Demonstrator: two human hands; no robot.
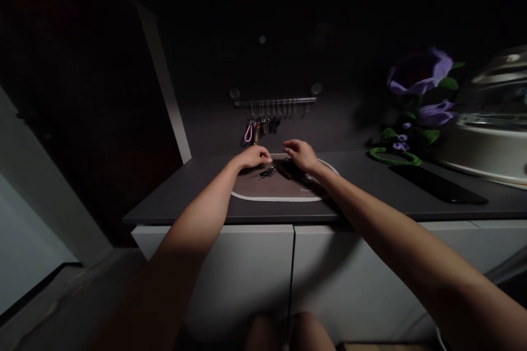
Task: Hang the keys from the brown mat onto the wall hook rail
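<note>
My left hand (255, 157) is over the back part of a brown mat (267, 191) with a white rim. Its fingers are curled toward the thumb; anything between them is too small to make out. Just below those fingertips a bunch of keys (267, 174) lies on the mat. My right hand (302, 156) hovers across from it, fingers and thumb partly stretched and slightly apart, with nothing visible in them. A dark reddish-brown key case or fob (285, 171) sits under and left of this hand, partly in shadow.
Behind the mat, a clear rail (275, 102) with hooks holds several keys and a pink loop (248, 132). To the right are purple flowers (422, 74), a black phone-like slab (440, 184) and a large white-based appliance (481, 148). White cabinets (251, 274) are below the dark counter (164, 189).
</note>
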